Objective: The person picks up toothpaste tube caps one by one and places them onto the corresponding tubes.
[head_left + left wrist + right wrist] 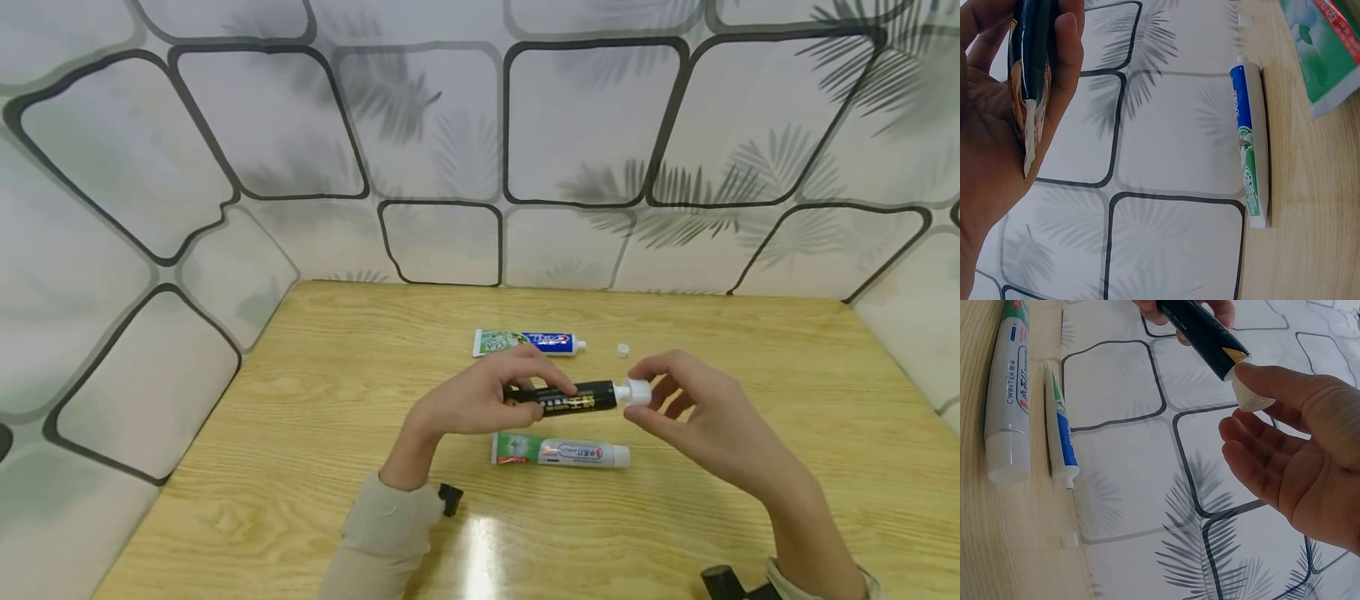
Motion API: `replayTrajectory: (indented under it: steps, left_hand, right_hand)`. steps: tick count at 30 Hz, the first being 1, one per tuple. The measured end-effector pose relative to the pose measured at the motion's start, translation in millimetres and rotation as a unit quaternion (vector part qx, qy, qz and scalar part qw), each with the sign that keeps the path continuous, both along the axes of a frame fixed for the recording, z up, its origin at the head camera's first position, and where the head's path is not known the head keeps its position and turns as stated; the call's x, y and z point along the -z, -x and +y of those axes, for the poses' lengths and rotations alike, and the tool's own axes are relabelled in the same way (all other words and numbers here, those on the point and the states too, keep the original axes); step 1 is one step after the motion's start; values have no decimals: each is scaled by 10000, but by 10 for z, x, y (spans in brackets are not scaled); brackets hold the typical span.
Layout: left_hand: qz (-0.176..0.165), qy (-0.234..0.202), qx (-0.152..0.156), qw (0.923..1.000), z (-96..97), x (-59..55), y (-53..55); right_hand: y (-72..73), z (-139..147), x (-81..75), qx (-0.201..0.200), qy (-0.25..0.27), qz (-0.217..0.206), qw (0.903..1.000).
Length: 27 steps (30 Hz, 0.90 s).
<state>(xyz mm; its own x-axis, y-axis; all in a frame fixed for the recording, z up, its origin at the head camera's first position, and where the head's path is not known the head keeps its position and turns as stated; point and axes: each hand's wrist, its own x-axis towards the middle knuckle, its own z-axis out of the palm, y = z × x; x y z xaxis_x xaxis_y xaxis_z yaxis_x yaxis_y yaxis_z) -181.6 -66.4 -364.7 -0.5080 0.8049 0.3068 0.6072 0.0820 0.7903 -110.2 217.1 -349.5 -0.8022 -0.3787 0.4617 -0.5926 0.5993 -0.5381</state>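
A black toothpaste tube (pixel 581 398) with gold lettering is held above the table, nozzle end to the right. My left hand (pixel 487 392) grips its body, and the left wrist view shows the tube's flat end (pixel 1030 119) against the palm. With thumb and fingertips, my right hand (pixel 701 408) pinches the white cap (pixel 637 392) at the nozzle. In the right wrist view the cap (pixel 1250 399) sits at the tube's end under the thumb; whether it is still threaded on is hidden.
Behind the hands lies a blue and green toothpaste tube (pixel 551 343), its nozzle bare. A small white cap (pixel 623 350) stands right of it. Nearer me lies a green and white toothpaste tube (pixel 562 451) with its cap on. A patterned wall covering (pixel 577 125) rises behind the wooden table (pixel 300 433).
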Motion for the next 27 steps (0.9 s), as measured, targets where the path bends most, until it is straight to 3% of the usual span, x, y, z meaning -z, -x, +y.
replayTrajectory:
  steps: [27]
  left_hand:
    - [90, 55, -44, 9999, 8, 1, 3]
  right_hand:
    - [0, -69, 9, -51, -130, 161, 9998]
